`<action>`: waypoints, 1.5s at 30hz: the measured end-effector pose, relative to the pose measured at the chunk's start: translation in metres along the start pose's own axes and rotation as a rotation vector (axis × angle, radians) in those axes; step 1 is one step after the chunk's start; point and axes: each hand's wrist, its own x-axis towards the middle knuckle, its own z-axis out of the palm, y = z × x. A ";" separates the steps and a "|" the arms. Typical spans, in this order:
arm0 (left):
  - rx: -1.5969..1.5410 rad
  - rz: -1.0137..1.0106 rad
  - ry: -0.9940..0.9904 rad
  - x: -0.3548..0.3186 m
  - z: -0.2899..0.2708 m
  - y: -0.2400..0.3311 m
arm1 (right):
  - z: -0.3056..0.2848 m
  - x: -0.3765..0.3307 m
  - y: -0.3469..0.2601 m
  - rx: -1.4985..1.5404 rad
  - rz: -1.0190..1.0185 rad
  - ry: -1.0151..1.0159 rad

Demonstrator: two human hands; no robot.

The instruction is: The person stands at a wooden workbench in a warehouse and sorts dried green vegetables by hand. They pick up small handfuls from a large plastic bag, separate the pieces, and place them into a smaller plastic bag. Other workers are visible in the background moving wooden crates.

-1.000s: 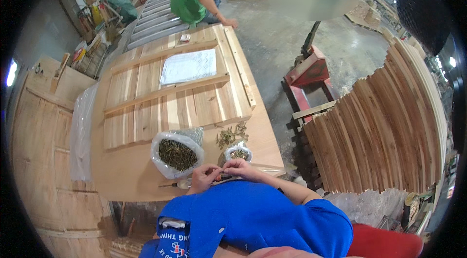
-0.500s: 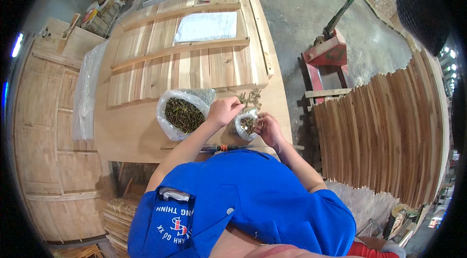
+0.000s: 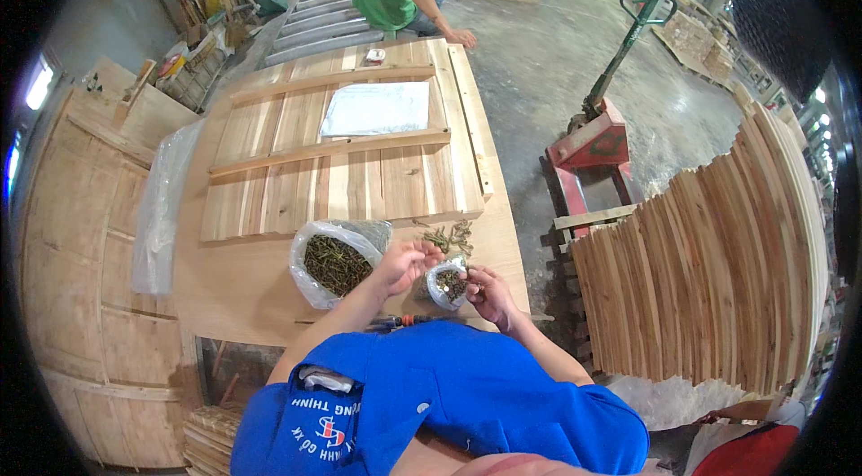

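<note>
Left hand (image 3: 406, 262) pinched shut above a small bag of screws (image 3: 446, 282); anything between its fingers too small to tell. Right hand (image 3: 485, 293) gripping the bag's side. Probably soft, crinkly, bottom-heavy; best held low. Big bag of screws (image 3: 330, 262) just left.

A bright blue short-sleeved shirt (image 3: 449, 404) is worn, its fabric creased across the chest and shoulders. On the left breast a patch pocket (image 3: 310, 436) is seen, printed with white lettering and a small red-and-white emblem (the wording is not transcribed here). A pale edge is shown at the pocket's mouth. Both forearms are left bare below the sleeves; no gloves are worn on the left hand (image 3: 406, 262) or the right hand (image 3: 488, 294).
</note>
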 end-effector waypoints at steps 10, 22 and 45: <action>-0.114 -0.021 0.126 -0.058 -0.003 -0.028 | 0.043 0.007 0.007 -0.516 -0.060 -0.113; -0.014 0.012 0.136 -0.059 -0.003 -0.042 | 0.037 0.006 0.012 -0.907 -0.311 -0.209; 0.650 0.433 0.279 -0.064 0.013 -0.042 | 0.031 0.003 0.030 -0.652 -0.300 -0.363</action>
